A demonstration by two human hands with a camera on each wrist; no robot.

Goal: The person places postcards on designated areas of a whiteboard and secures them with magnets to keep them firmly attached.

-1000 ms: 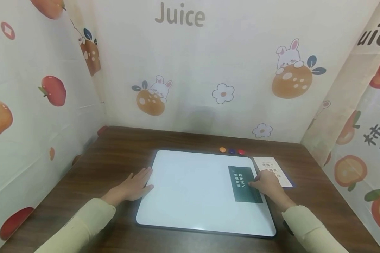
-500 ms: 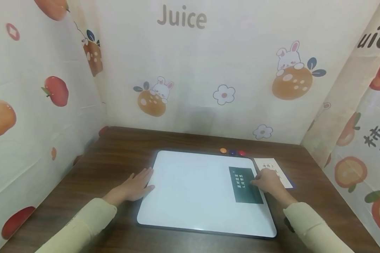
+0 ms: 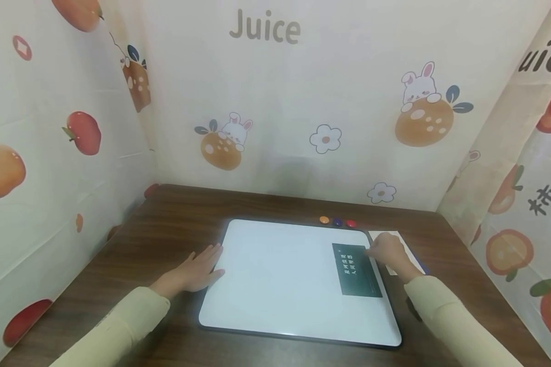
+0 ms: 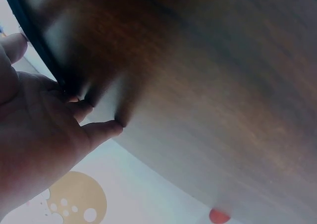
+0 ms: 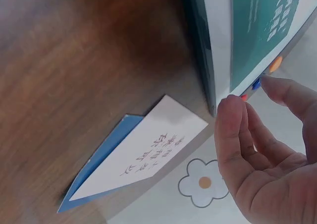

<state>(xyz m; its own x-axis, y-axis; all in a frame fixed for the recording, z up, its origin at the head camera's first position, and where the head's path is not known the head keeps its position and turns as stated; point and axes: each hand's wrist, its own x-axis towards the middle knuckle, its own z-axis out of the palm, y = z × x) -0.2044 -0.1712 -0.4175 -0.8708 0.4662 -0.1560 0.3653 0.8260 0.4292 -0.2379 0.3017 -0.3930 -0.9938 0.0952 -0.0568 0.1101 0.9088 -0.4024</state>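
A whiteboard [image 3: 275, 280] with a dark rim lies flat on the wooden table. On its right part is a dark green card [image 3: 360, 280] with white Chinese characters. My left hand [image 3: 198, 270] rests at the board's left edge, fingers straight; in the left wrist view its fingertips touch the table beside the rim. My right hand [image 3: 387, 252] is at the green card's upper right corner. The right wrist view shows its thumb and forefinger apart, the other fingers loosely bent, with nothing between them. Under that hand, right of the board, lies a white card [image 5: 158, 152] with characters.
Orange [image 3: 324, 220], dark blue [image 3: 337, 222] and red round magnets [image 3: 351, 224] lie in a row behind the board. A blue card [image 5: 109, 148] sticks out from under the white one. Printed curtains with fruit and rabbits hang around the table.
My right hand has left the green card's right edge and shifted up toward its upper right corner. The left hand and the board stay where they were.
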